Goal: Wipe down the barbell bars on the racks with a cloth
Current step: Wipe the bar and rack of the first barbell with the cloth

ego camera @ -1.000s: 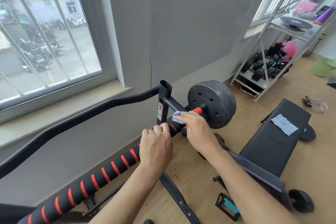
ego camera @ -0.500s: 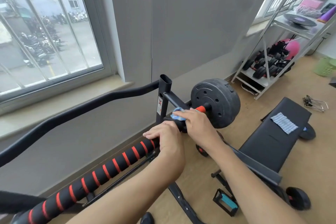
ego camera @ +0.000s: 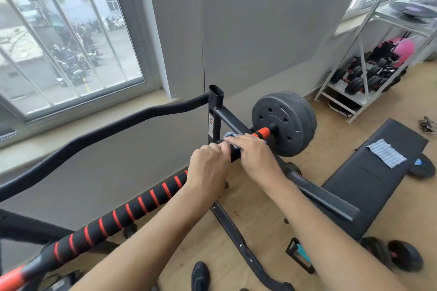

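Observation:
A barbell bar (ego camera: 132, 210) with black foam and red stripes runs from the lower left up to a black weight plate (ego camera: 287, 123) at the centre right. It lies on a black rack upright (ego camera: 214, 113). My left hand (ego camera: 207, 168) grips the bar just left of the upright. My right hand (ego camera: 254, 156) holds a blue cloth (ego camera: 229, 135) wrapped on the bar beside the orange collar (ego camera: 262, 132). Most of the cloth is hidden under my fingers.
A black bench (ego camera: 369, 177) with a striped grey cloth (ego camera: 386, 156) stands at the right. A white shelf rack (ego camera: 361, 71) with dumbbells is at the back right. A curved black bar (ego camera: 94, 130) passes along the window wall. Small dumbbells (ego camera: 392, 257) lie on the wooden floor.
My left hand has slid up the bar toward the rack upright and now sits close to my right hand. My right hand stays with the cloth near the orange collar.

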{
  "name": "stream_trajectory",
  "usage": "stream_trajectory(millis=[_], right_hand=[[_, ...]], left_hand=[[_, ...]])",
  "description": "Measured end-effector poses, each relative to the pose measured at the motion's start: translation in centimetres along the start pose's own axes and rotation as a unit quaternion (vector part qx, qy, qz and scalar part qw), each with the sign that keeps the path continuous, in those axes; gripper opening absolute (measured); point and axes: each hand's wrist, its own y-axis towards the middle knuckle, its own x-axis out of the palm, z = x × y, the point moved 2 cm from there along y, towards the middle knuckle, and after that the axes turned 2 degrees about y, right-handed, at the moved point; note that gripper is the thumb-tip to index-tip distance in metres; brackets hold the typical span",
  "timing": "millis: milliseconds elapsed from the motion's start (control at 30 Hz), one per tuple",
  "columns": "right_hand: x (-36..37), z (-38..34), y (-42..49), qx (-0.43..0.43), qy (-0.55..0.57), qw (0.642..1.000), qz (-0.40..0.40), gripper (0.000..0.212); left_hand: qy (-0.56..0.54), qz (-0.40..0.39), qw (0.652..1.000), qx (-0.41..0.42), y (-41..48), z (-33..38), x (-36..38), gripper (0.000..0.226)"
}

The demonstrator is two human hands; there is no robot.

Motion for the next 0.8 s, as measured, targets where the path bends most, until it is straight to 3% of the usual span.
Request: stream_trajectory(millis=[67, 167, 267, 400, 533, 667, 800], right_hand=[[-1.3, 0.8, 0.0, -0.003, -0.001, 1.0, -0.014, 0.058], [-3.1, 3.5, 1.5, 0.044, -0.091, 0.994, -0.031, 0.057], [-3.3, 4.7, 2.2, 0.1, -0.074, 0.992, 0.015, 0.048], [-1.4, 4.1, 0.2, 0.09, -0.051, 0.99, 0.097, 0.043], [-2.5, 3.9, 0.1, 0.113, 0.09, 0.982, 0.118, 0.048], [-3.1, -0.3, -1.6, 0.036, 0.1, 0.986, 0.125, 0.048], [2.0, -5.6, -4.8, -0.044, 0.063, 0.994, 0.083, 0.048]], left_hand=[[-0.057, 0.038, 0.997, -0.025, -0.6, -0.1, 0.8, 0.034], [-0.157, 0.108, 0.981, -0.036, -1.7, -1.4, 2.9, 0.032], [-0.197, 0.044, 0.978, -0.05, -4.5, -3.5, 3.6, 0.037], [-0.183, -0.042, 0.976, -0.108, -10.8, -7.5, 4.7, 0.025], [-0.159, -0.069, 0.971, -0.168, -19.5, -13.2, 5.6, 0.03], [-0.154, -0.078, 0.958, -0.227, -27.0, -18.0, 6.1, 0.045], [-0.149, -0.053, 0.959, -0.236, -29.0, -19.1, 7.3, 0.057]])
